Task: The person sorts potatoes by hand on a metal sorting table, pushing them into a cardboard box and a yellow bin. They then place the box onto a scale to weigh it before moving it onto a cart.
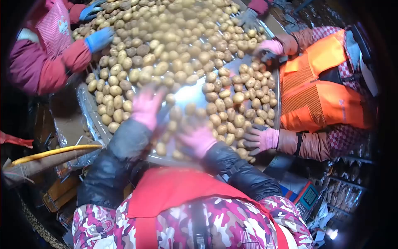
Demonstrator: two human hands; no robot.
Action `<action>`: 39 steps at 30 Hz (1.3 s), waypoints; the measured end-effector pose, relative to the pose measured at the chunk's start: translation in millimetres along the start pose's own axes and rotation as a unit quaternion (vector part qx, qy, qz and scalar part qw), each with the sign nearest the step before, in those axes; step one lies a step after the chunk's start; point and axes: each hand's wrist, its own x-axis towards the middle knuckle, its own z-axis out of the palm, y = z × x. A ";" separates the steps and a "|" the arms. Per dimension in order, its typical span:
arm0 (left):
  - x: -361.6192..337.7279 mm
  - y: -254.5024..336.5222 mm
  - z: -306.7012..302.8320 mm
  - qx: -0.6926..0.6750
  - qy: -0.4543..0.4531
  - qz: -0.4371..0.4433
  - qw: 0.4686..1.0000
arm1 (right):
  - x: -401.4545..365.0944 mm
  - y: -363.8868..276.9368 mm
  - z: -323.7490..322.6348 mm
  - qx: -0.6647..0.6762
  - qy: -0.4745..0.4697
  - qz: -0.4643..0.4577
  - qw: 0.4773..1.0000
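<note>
The wide metal desk (187, 96) has a raised rim and serves as one big shallow tray. It is heaped with small yellow-brown potatoes (166, 41). The pile is thickest at the far end and thins toward the near edge, where a bare patch of shiny metal shows.

The person's left hand (146, 106), in a pink glove, lies over the potatoes at the left of that bare patch, its fingers spread open and gripping nothing. The right hand (198, 139), also gloved in pink, rests among the nearest potatoes just inside the near rim. It is blurred, so I cannot tell whether its fingers are open or closed on a potato.

Other people work around the same desk:
- At the left, a person in a magenta jacket has a blue glove (99, 39) on the pile.
- At the right, a person in an orange vest (315, 83) has one pink-gloved hand (259, 139) on the potatoes near the right rim, and another (267, 46) further up.
- At the far end, a grey glove (248, 18) touches the heap.

Below the desk's left side a yellow rod (54, 151) runs across dark clutter. At the lower right an orange-edged keypad device (306, 199) sits in shadow. The room around is dim.
</note>
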 end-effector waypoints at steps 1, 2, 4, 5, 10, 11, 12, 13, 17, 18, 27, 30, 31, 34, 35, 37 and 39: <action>25.2 13.8 8.5 -0.051 0.000 0.058 0.997 | -16.8 11.0 -1.6 -0.030 0.013 0.047 0.998; 51.5 27.3 15.9 -0.087 -0.001 0.097 0.991 | -30.9 23.8 -5.4 -0.063 0.026 0.091 0.993; 96.6 50.3 34.2 -0.111 -0.030 0.140 0.983 | -62.0 37.0 -12.4 -0.100 0.044 0.241 0.964; 120.0 60.7 41.4 -0.084 -0.062 0.143 0.984 | -75.3 39.3 -13.7 -0.117 0.053 0.315 0.940; 190.0 86.1 96.6 0.069 -0.160 0.075 0.982 | -125.6 1.7 -1.4 -0.101 0.050 0.351 0.929; 195.6 90.9 109.5 0.089 -0.158 0.046 0.982 | -126.5 -9.5 -7.5 -0.078 0.044 0.325 0.942; 197.0 97.6 113.9 0.084 -0.142 0.029 0.986 | -126.1 -19.8 -13.8 -0.052 0.038 0.295 0.953; 196.8 100.2 115.6 0.079 -0.148 0.020 0.986 | -128.4 -28.5 -16.0 -0.025 0.033 0.263 0.964; 192.1 90.8 103.2 -0.009 -0.191 0.028 0.981 | -144.3 -12.0 -18.3 -0.058 -0.005 0.211 0.976; 186.9 75.2 104.2 -0.078 -0.170 0.047 0.981 | -153.3 4.8 3.4 -0.116 -0.042 0.204 0.971; -1.6 -30.2 -26.0 -0.772 -0.017 -0.240 0.588 | -44.5 130.1 -19.8 -0.127 0.124 0.362 0.915; -85.6 -39.7 -47.1 -0.710 0.011 -0.316 0.629 | 36.3 125.3 -18.9 -0.149 0.173 0.312 0.922; -102.5 -43.4 -52.2 -0.773 0.012 -0.345 0.532 | 66.5 114.5 -17.5 -0.145 0.184 0.296 0.926; -138.8 -37.3 -57.8 -0.670 0.028 -0.500 0.548 | 135.2 69.1 30.0 0.067 0.095 0.271 0.956; -150.2 -38.1 -55.6 -0.669 0.024 -0.499 0.550 | 148.2 14.3 6.8 -0.043 0.032 0.297 0.953; -137.7 -5.7 -76.4 -0.576 0.095 -0.574 0.574 | 140.9 -26.5 10.2 0.024 0.042 0.190 0.981; -142.4 -19.6 -72.2 -0.599 0.070 -0.594 0.533 | 116.6 -55.5 10.3 -0.031 -0.105 0.072 0.991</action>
